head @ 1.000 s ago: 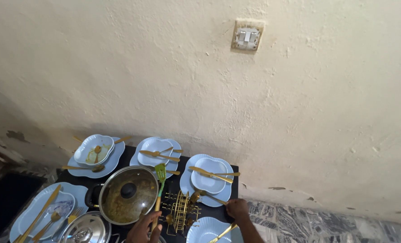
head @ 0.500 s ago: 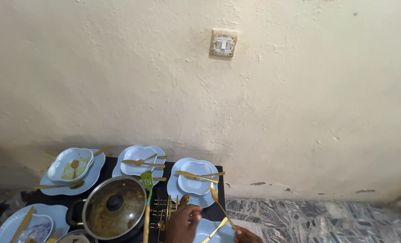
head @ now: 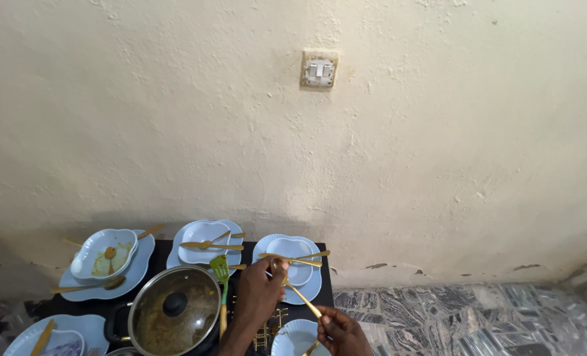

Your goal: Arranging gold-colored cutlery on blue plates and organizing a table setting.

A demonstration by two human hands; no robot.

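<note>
My left hand reaches over the black table, its fingertips closed on the upper end of a gold spoon. My right hand, at the bottom edge, grips the lower handle end of the same spoon. The spoon slants above a light blue plate near me. A gold cutlery rack is mostly hidden under my left forearm. Just beyond my fingers a blue plate with a bowl carries gold cutlery laid across it.
A pot with a glass lid stands left of my hands, a green spatula resting on it. More blue plates with bowls line the wall side. A wall switch is above. Marbled floor lies to the right.
My left hand has moved up from the rack to the spoon's upper end. My right hand came further into view, and the spoon now slants lower between both hands.
</note>
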